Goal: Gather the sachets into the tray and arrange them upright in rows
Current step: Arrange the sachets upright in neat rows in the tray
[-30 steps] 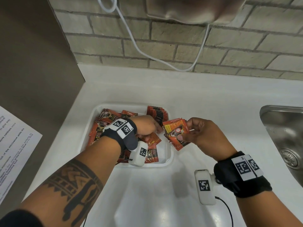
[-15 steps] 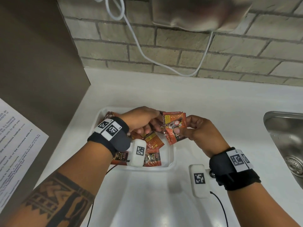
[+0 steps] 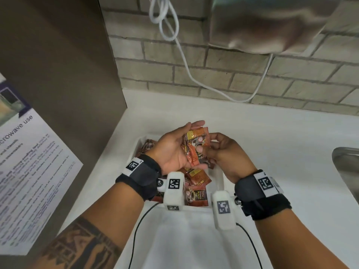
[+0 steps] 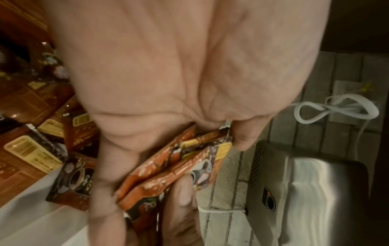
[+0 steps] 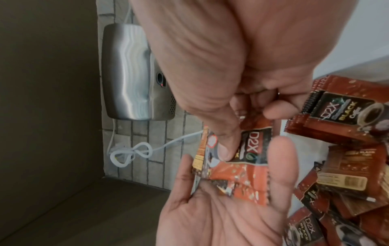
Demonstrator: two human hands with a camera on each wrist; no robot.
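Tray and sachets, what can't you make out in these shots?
- Tray: in the head view, both hands and the wrist cameras cover most of it.
- Bunch of sachets: held between left hand and right hand; they overlap, so no count.
- Loose sachets: the left wrist view is dim and blurred, so their small print is unreadable.

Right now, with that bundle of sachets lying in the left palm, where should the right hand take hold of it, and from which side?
Pinch the bundle of sachets across its flat faces at the free edge toward the right hand, coming in from the right. The left hand cups the other side, and the thin, flat packs stay squared when squeezed face to face.
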